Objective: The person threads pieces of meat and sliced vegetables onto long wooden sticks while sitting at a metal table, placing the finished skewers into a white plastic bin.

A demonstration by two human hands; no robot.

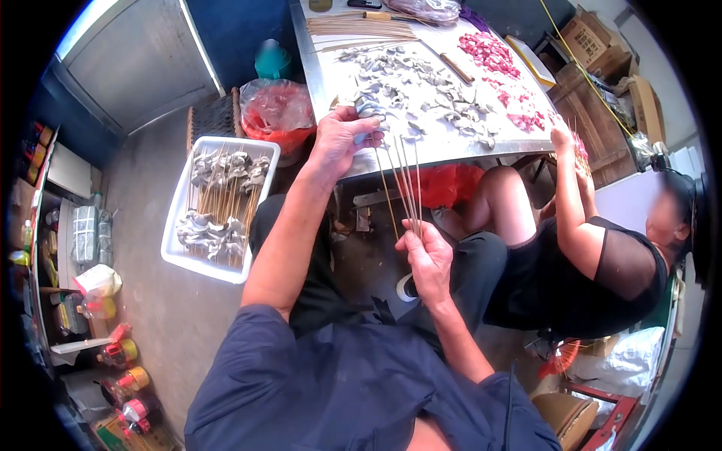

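Wooden skewers (408,180) fan upward from the right hand (429,261), pinched between its thumb and fingers; I see the left hand (337,140) pinching grey slices (371,110) at the tabletop (320,75) edge, close to the skewer tips. More grey slices (421,90) cover the tabletop, beside pink pieces (489,56) and a wooden-handled tool (456,69). A white tray (168,233) of loaded skewers (218,207) sits at left; a co-worker's knee (500,188) crowds the right.

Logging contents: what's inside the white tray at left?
The white tray holds bamboo skewers with grey slices clustered toward both ends. Whatever lies beneath the top skewers is covered.
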